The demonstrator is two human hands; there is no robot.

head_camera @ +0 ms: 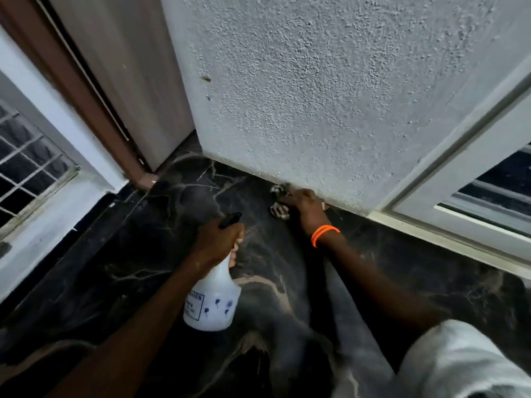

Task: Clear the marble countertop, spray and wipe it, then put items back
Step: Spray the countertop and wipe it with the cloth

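We saw a black marble countertop with pale tan veins running from the near edge to the textured white wall. Far on it, right of centre and just beside the wall's foot, lay two small crumpled brownish-patterned objects, too blurred to identify.

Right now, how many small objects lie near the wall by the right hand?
2: one small object against the wall, one nearer, both beside the right hand; more may be hidden under it.

Dim, soft, wide-angle edge distortion
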